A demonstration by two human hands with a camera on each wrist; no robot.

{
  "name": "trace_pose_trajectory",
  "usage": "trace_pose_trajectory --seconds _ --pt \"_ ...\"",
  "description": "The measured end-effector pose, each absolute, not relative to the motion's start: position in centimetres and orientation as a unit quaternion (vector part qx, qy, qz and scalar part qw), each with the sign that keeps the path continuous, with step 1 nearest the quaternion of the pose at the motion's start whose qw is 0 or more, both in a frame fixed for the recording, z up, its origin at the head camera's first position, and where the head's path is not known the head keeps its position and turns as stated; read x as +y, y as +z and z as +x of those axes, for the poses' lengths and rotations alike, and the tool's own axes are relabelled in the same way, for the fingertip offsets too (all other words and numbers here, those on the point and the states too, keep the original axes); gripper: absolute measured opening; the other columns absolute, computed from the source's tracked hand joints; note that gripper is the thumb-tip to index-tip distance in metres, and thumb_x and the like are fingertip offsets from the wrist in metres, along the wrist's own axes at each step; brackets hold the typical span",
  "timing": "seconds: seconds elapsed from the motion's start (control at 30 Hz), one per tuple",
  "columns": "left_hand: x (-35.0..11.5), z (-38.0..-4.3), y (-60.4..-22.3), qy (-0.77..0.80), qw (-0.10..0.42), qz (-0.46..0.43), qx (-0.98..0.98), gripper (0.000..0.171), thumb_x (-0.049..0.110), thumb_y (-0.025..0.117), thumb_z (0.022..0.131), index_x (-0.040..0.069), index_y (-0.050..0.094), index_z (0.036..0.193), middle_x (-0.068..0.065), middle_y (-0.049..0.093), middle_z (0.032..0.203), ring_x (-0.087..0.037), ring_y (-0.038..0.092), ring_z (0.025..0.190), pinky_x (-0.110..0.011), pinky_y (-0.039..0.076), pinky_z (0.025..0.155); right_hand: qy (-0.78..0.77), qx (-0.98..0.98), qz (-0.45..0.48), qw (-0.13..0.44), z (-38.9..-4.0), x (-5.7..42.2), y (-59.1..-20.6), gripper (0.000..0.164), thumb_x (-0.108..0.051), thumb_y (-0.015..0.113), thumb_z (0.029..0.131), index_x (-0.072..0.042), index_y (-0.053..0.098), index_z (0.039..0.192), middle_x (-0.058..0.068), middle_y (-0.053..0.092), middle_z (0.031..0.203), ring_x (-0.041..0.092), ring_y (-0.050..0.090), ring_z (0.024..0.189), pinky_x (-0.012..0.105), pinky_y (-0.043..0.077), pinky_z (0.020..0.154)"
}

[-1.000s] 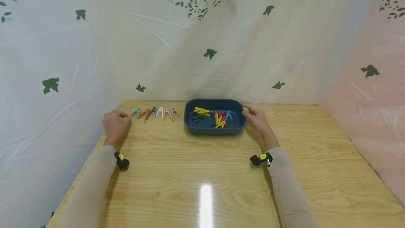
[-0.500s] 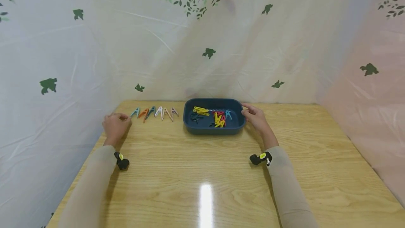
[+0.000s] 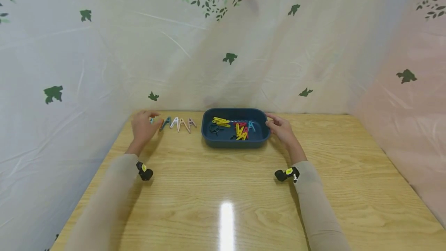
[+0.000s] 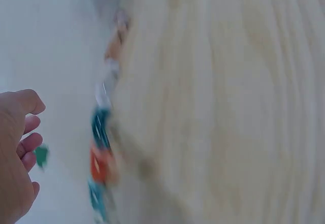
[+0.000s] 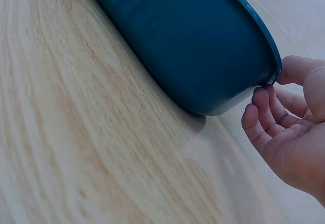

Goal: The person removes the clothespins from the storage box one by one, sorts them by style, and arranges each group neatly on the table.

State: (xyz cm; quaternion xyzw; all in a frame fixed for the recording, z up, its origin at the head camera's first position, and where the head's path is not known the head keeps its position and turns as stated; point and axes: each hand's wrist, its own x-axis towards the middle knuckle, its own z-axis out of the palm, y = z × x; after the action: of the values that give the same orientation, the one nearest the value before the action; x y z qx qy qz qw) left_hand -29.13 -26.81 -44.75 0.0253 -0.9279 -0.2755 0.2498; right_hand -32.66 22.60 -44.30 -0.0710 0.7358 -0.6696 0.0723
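Note:
A dark blue plastic tub stands at the far middle of the table. At its right end my right hand holds the rim, thumb over the edge and fingertips beneath it, as the right wrist view shows. In the tub lie yellow clips, a light blue clip, red ones and dark ones. To its left runs a row of clothespins, with a white one and a dark blue one. Over the row's left end hovers my left hand, fingers loosely bent around nothing; it partly hides the orange clothespin.
The wooden table ends at the back against a pale curtain printed with leaves and birds. Curtain sides also hang at left and right. A camera is strapped to each wrist.
My left hand has shifted right from the table's left side to over the left end of the clothespin row, its fingers parting. The right hand and tub have stayed put.

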Motion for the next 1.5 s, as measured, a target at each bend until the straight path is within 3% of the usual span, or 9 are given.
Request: trace_pose_trajectory --seconds 0.23,0.4,0.77,1.03,1.5 --pt "-20.9 -30.2 -42.4 -0.274 0.252 -0.06 -0.926 0.026 0.018 0.075 0.088 0.0 0.074 0.106 -0.021 0.07 0.107 -0.04 0.057 0.103 -0.056 0.039 0.097 -0.676 0.73 -0.072 0.067 -32.9 22.7 -44.6 0.048 -0.004 0.057 0.101 0.006 0.048 0.147 -0.008 0.058 0.084 0.005 0.05 0.07 0.021 0.049 0.067" --pt "-16.6 -31.0 -41.3 -0.269 0.24 -0.101 -0.927 0.024 0.021 0.076 0.089 0.004 0.075 0.106 -0.016 0.069 0.106 -0.037 0.057 0.102 -0.055 0.042 0.093 -0.68 0.727 -0.071 0.062 -33.9 23.0 -46.1 0.047 -0.006 0.057 0.101 0.001 0.051 0.147 -0.009 0.057 0.085 0.004 0.05 0.071 0.019 0.047 0.066" --pt "-9.2 -32.7 -41.3 -0.181 0.154 -0.154 -0.959 0.024 0.031 0.076 0.091 0.013 0.077 0.106 -0.008 0.071 0.111 -0.031 0.058 0.111 -0.051 0.045 0.095 -0.673 0.734 -0.082 0.041 -34.5 23.1 -46.9 0.047 -0.01 0.058 0.102 0.001 0.051 0.147 -0.011 0.058 0.086 0.002 0.049 0.072 0.015 0.047 0.065" --pt "-6.7 -33.4 -42.5 -0.141 0.089 -0.148 -0.975 0.027 0.032 0.077 0.091 0.013 0.078 0.11 -0.007 0.072 0.113 -0.032 0.058 0.114 -0.053 0.041 0.102 -0.676 0.731 -0.083 0.046 -34.5 23.0 -46.8 0.046 -0.009 0.058 0.102 0.001 0.051 0.146 -0.011 0.058 0.086 0.002 0.05 0.071 0.016 0.048 0.066" --pt "-4.7 -34.4 -43.2 -0.093 0.061 -0.12 -0.986 0.028 0.037 0.078 0.09 0.015 0.079 0.108 -0.007 0.072 0.116 -0.033 0.057 0.123 -0.059 0.038 0.108 -0.671 0.736 -0.081 0.042 -34.6 23.2 -47.2 0.045 -0.009 0.059 0.101 0.0 0.052 0.145 -0.011 0.058 0.085 0.003 0.05 0.073 0.016 0.048 0.066"
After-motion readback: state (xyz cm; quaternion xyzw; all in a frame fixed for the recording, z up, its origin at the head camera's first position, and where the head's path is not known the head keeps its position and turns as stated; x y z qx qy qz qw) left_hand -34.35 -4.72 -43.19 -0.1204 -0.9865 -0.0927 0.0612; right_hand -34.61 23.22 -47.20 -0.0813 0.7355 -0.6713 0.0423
